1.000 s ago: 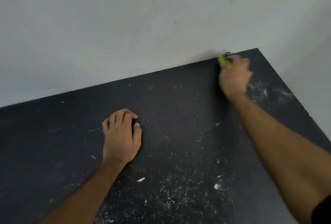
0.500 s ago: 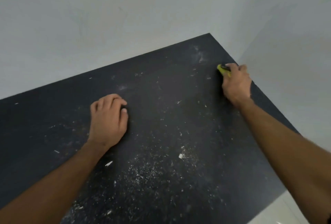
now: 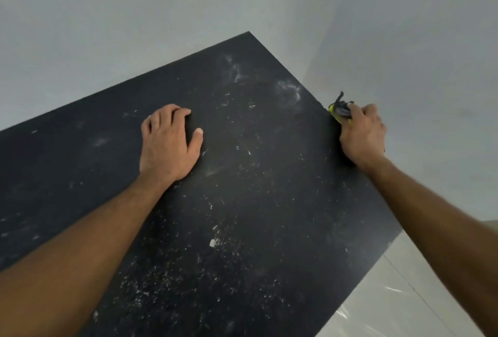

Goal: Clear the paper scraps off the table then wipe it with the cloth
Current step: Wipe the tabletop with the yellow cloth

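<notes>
A: Where is the cloth?

B: At the right edge of the table, toward its far corner. The right hand has its fingers curled round it and holds it down at the edge. Only a yellow and dark grey bunch shows past the knuckles, with a few dark threads sticking up.

A: And the left hand?

B: Resting on the tabletop near the middle, well apart from the right. Its fingers are bent under, thumb stretched out to the side, and it holds nothing.

A: Any scraps?

B: One small white scrap lies on the near half, between the two forearms. Around it the dark top is sprinkled with fine white specks, thickest toward the near edge. Pale smudges sit by the far corner, beyond the cloth.

A: What lies around the table?

B: A plain pale wall behind and on the right, and light floor tiles at the lower right.
</notes>
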